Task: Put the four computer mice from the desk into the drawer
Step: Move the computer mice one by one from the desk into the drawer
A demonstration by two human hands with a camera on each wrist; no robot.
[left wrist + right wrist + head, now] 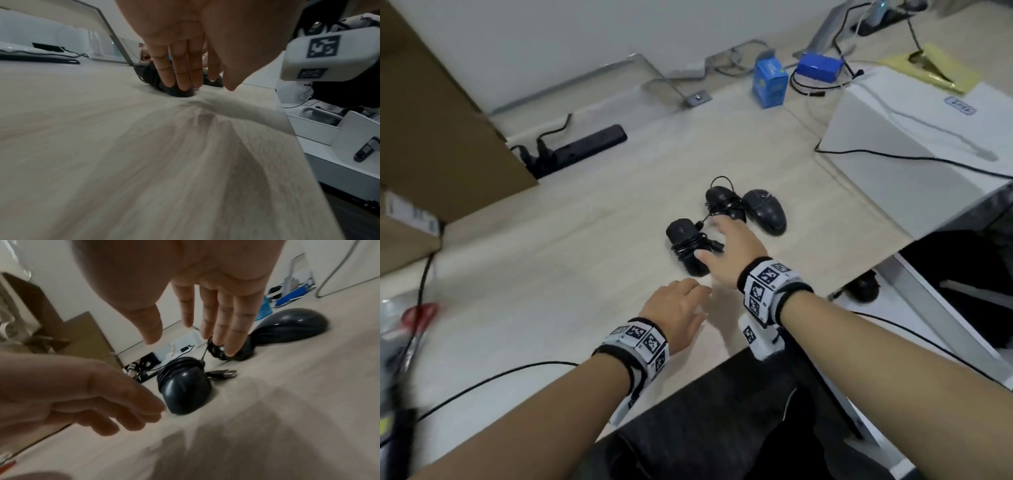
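Three black computer mice lie together on the pale wooden desk (551,240). The nearest mouse (685,240) (185,394) has its cable wound round it. Behind it sits a second cable-wrapped mouse (722,200) (240,353), and a third mouse (765,210) (292,327) lies to the right. My right hand (722,240) (205,321) hovers over the near two mice, fingers spread, holding nothing. My left hand (688,294) (180,73) (92,399) is flat and relaxed just above the desk, short of the nearest mouse (179,93). An open white drawer (316,129) (928,301) stands below the desk's right edge, with a dark rounded object (863,289) in it.
A black power strip (585,144) and a cardboard box (438,120) are at the back left. Blue boxes (770,84) and a white box (928,120) stand at the back right. Red-handled scissors (419,313) and cables lie at the left edge.
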